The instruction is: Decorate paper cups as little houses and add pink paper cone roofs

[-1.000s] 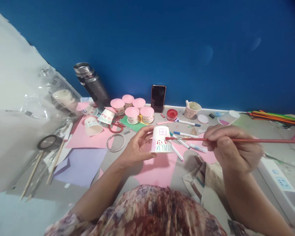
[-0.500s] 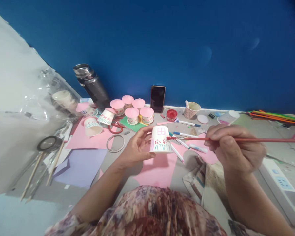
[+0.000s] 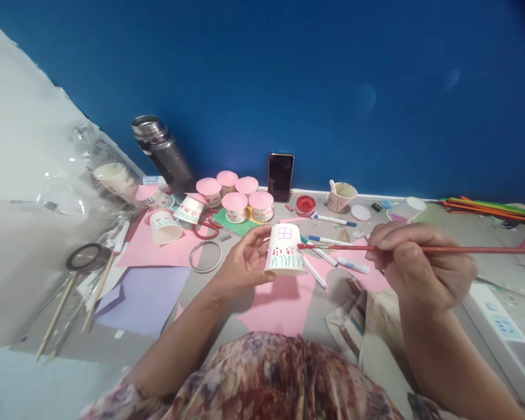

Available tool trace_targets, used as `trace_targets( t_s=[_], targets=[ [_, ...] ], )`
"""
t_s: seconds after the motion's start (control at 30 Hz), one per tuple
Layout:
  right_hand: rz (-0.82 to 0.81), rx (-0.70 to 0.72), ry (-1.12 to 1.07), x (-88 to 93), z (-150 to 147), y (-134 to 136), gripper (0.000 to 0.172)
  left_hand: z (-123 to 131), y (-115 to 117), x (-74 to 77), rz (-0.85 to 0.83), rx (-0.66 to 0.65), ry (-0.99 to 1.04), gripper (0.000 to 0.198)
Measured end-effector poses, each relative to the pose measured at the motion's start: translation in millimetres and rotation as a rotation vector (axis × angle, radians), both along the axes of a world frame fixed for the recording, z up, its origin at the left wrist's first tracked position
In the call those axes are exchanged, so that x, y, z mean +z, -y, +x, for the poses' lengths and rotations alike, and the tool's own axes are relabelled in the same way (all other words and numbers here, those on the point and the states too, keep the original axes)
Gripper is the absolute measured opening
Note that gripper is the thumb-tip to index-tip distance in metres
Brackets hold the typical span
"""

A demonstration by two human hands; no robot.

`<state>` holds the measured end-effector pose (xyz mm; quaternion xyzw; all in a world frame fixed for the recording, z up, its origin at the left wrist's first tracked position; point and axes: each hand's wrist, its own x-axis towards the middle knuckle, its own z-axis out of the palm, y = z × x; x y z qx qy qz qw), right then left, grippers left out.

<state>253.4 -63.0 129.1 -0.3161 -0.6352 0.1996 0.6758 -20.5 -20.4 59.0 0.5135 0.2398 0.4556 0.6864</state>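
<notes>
My left hand (image 3: 245,262) grips a white paper cup (image 3: 286,248) turned upside down, thumb near its rim and fingers partly hidden behind. On the cup are a pink window, red dots and green grass strokes. My right hand (image 3: 420,265) pinches a red-handled paintbrush (image 3: 402,249), held level. Its red tip meets the cup's right side, or lies just in front of it. Beyond the cup stands an open jar of red paint (image 3: 305,205). Several decorated cups with pink paper tops (image 3: 235,207) are grouped behind my left hand.
A dark flask (image 3: 166,154) and a phone (image 3: 280,177) stand by the blue wall. Markers (image 3: 335,220), red scissors (image 3: 206,228), tape rolls (image 3: 205,256), pink and lilac paper (image 3: 144,297) cover the table. A cloth (image 3: 347,321) lies before my right arm, a power strip (image 3: 499,312) beyond it.
The cup has turned slightly in my left hand, its window shifting left and more grass strokes showing. My right hand and the brush have moved marginally to the right.
</notes>
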Motion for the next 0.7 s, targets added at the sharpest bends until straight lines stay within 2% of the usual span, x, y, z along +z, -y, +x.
trace_targets(
  t_s=[0.2, 0.4, 0.7],
  targets=[
    [0.008, 0.044, 0.02, -0.8, 2.0, 0.4, 0.014, 1.8, 0.9, -0.1, -0.028, -0.015, 0.008, 0.08],
    [0.009, 0.102, 0.026, -1.6, 2.5, 1.0, 0.016, 6.3, 3.6, 6.9, -0.107, 0.007, 0.046, 0.078],
    [-0.002, 0.101, 0.046, -1.1, 1.5, 1.6, 0.017, 7.2, 4.2, 5.4, -0.17, 0.02, 0.061, 0.083]
  ],
)
